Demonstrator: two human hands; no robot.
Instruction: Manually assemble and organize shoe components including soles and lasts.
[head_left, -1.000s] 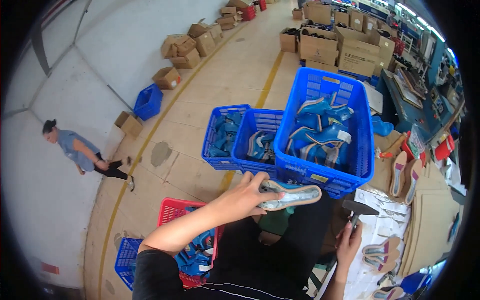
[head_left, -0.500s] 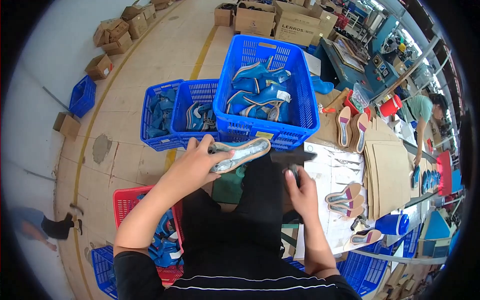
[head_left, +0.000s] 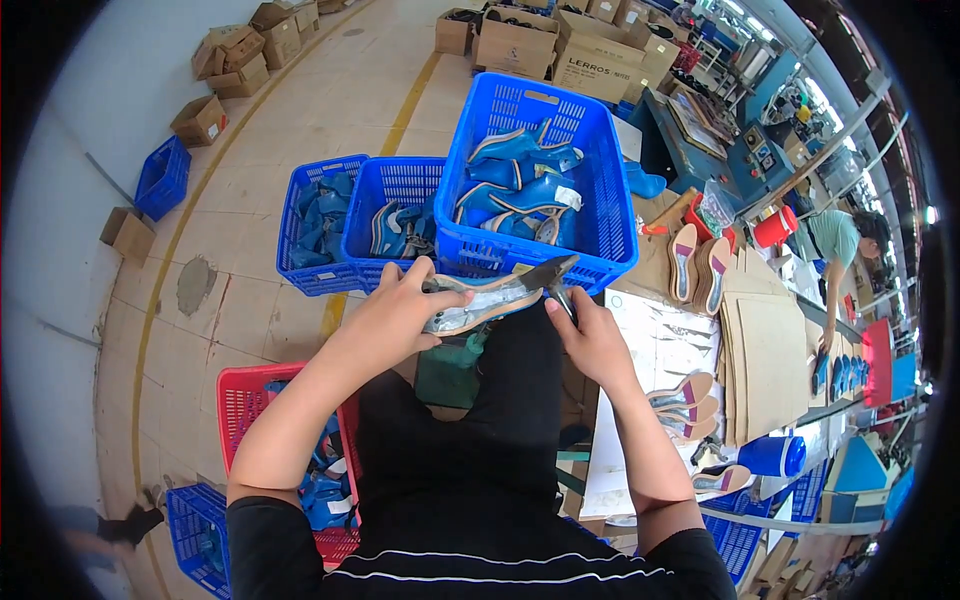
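A: Head view. Where's the shoe?

B: Blue shoe point(head_left: 490, 303), grey underside up, above the lap, just on the near side of the large blue crate point(head_left: 590, 258). Left hand point(head_left: 402, 298) pinches its left end: thumb on the underside, fingers over the far edge.

A: Right grip?

B: Right hand point(head_left: 590, 335) is wrapped around the handle of a hammer point(head_left: 547, 274), head at the shoe's right end (touching or just off it, cannot tell).

A: Handling?

B: My read: fairly light, stiff along the rim, softer upper, smooth sides that may slip. Best hold is the left end by the rim, fingers clear of the hammer head. Hammer probably head-heavy; hold by the handle.

A: Counts?

B: One shoe in hand, one hammer. One large crate, two small blue crates point(head_left: 368, 272) left of it, one red crate point(head_left: 240, 400) near left. Desk point(head_left: 650, 265), right: insoles point(head_left: 684, 262) in two piles far, at least three fanned nearer, at least one nearest. Crated shoes overlap (no honest count).
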